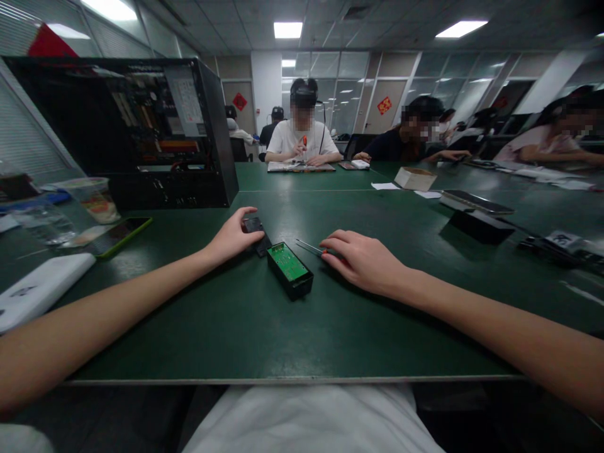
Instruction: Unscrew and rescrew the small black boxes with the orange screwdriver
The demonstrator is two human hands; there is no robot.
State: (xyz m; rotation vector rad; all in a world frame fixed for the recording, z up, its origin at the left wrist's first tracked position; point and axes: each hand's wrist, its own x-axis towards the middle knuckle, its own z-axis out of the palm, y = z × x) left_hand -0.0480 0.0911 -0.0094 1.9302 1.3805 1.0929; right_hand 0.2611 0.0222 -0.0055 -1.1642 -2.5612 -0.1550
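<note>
A small black box (289, 288) lies on the green table in front of me, its top off and a green circuit board (289, 262) showing inside. Just beyond its left end is a flat black cover (262, 246). My left hand (233, 236) has its thumb and fingers around the near side of that cover, which rests on or close to the tabletop. To the right of the box, my right hand (365, 259) is closed over the red handle of a screwdriver (309, 246). The thin metal shaft points left toward the box, while most of the handle is hidden under the fingers.
An open computer case (219, 138) stands at back left. Nearer are a plastic cup (97, 201), a green-edged phone (123, 238) and a white power bank (44, 289). A black box (481, 226), a cardboard box (415, 178) and cables lie right. Several people sit across the table.
</note>
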